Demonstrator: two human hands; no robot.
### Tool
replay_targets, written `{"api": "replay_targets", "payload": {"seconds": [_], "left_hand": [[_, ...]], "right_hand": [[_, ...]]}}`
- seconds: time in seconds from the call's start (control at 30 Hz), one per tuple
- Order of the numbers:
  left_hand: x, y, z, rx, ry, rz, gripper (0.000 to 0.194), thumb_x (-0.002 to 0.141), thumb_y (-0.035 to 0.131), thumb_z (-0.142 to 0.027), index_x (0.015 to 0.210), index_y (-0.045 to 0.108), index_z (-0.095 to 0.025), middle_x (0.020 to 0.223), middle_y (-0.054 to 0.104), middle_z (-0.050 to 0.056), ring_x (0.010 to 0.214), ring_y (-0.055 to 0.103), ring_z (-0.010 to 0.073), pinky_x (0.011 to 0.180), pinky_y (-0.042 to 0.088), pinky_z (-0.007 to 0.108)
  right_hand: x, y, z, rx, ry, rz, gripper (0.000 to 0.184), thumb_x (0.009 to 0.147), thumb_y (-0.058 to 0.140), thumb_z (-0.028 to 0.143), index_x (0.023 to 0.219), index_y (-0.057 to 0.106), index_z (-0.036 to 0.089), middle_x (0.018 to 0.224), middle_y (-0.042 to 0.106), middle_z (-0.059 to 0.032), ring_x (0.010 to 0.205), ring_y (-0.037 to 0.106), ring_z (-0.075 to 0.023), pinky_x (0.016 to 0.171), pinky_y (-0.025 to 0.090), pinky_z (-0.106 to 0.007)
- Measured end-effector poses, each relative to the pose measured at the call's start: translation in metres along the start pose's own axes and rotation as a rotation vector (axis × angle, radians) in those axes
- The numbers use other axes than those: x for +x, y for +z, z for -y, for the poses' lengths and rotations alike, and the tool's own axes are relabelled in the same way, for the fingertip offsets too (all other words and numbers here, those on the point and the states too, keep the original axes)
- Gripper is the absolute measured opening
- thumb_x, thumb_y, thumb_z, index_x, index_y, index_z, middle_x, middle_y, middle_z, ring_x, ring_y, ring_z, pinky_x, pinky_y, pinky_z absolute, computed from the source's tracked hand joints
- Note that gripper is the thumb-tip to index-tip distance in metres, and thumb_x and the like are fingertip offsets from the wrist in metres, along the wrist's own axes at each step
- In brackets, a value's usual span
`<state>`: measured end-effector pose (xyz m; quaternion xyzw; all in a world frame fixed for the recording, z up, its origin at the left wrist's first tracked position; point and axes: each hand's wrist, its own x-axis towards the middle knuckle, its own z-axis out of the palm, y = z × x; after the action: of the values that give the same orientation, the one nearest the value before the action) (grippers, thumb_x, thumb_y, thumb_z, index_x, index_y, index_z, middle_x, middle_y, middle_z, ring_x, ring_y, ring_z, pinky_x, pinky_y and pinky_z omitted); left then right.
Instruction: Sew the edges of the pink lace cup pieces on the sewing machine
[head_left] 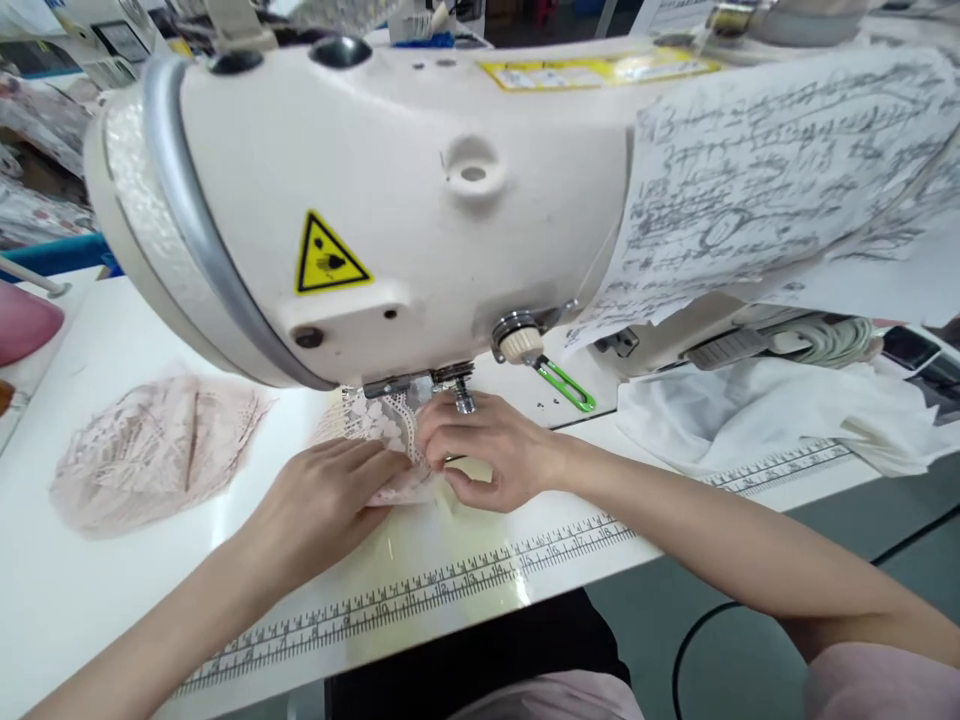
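A cream sewing machine fills the upper half of the head view. Under its presser foot lies a small piece of pale pink lace. My left hand rests flat on the near part of the lace, fingers stretched toward the needle. My right hand is beside it, just right of the foot, fingers curled and pinching the lace edge. Both hands touch the fabric and nearly meet at the fingertips.
A pile of pink lace pieces lies on the white table at the left. White cloth is heaped at the right, printed fabric drapes over the machine arm. A ruler strip runs along the table's front edge.
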<state>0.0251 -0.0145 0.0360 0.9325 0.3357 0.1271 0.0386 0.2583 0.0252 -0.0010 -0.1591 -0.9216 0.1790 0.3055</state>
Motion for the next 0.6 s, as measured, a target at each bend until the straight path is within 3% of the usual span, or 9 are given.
{"api": "replay_targets", "payload": {"seconds": [0.1, 0.2, 0.33, 0.43, 0.5, 0.6], "left_hand": [[0.002, 0.015, 0.002, 0.057, 0.065, -0.133, 0.017, 0.092, 0.047, -0.019, 0.092, 0.064, -0.018, 0.074, 0.067, 0.002, 0.057, 0.059, 0.0139, 0.052, 0.046, 0.027], [-0.002, 0.020, 0.002, 0.078, 0.036, -0.199, 0.016, 0.091, 0.047, -0.016, 0.090, 0.063, -0.018, 0.073, 0.068, 0.001, 0.056, 0.058, 0.0128, 0.052, 0.044, 0.027], [-0.006, 0.019, 0.001, 0.104, 0.042, -0.192, 0.015, 0.093, 0.046, -0.017, 0.093, 0.061, -0.018, 0.072, 0.068, 0.000, 0.058, 0.061, 0.0130, 0.050, 0.042, 0.028], [-0.006, 0.019, 0.002, 0.229, 0.109, -0.215, 0.015, 0.090, 0.047, -0.011, 0.092, 0.061, -0.016, 0.070, 0.068, 0.000, 0.057, 0.062, 0.0146, 0.052, 0.044, 0.030], [-0.005, 0.021, 0.004, 0.289, 0.144, -0.240, 0.017, 0.089, 0.047, -0.008, 0.094, 0.061, -0.015, 0.080, 0.072, 0.004, 0.068, 0.067, 0.0183, 0.066, 0.053, 0.036], [-0.005, 0.026, 0.008, 0.224, 0.149, -0.222, 0.022, 0.094, 0.043, -0.020, 0.105, 0.060, -0.011, 0.112, 0.069, 0.014, 0.106, 0.065, 0.0277, 0.094, 0.052, 0.049]], "right_hand": [[0.001, 0.001, -0.003, -0.092, -0.012, 0.033, 0.014, 0.081, 0.045, 0.016, 0.092, 0.052, 0.019, 0.102, 0.064, -0.0040, 0.101, 0.056, -0.0168, 0.086, 0.046, -0.034], [0.002, 0.006, -0.007, -0.202, -0.021, 0.034, 0.027, 0.083, 0.048, 0.015, 0.110, 0.053, 0.015, 0.118, 0.062, -0.0074, 0.110, 0.054, -0.0179, 0.093, 0.046, -0.036], [0.002, 0.015, -0.010, -0.346, -0.078, -0.001, 0.016, 0.091, 0.047, 0.014, 0.095, 0.060, 0.021, 0.107, 0.068, 0.0002, 0.102, 0.060, -0.0132, 0.090, 0.047, -0.033], [0.000, 0.017, -0.010, -0.356, -0.122, -0.032, 0.018, 0.092, 0.048, 0.011, 0.088, 0.063, 0.021, 0.094, 0.071, 0.0044, 0.096, 0.063, -0.0091, 0.087, 0.049, -0.029], [0.000, 0.018, -0.010, -0.355, -0.119, -0.051, 0.018, 0.093, 0.049, 0.011, 0.089, 0.063, 0.021, 0.091, 0.072, 0.0052, 0.093, 0.063, -0.0077, 0.082, 0.050, -0.026], [-0.001, 0.017, -0.010, -0.385, -0.109, -0.044, 0.018, 0.094, 0.049, 0.010, 0.093, 0.063, 0.020, 0.091, 0.072, 0.0049, 0.087, 0.063, -0.0063, 0.075, 0.050, -0.023]]}}
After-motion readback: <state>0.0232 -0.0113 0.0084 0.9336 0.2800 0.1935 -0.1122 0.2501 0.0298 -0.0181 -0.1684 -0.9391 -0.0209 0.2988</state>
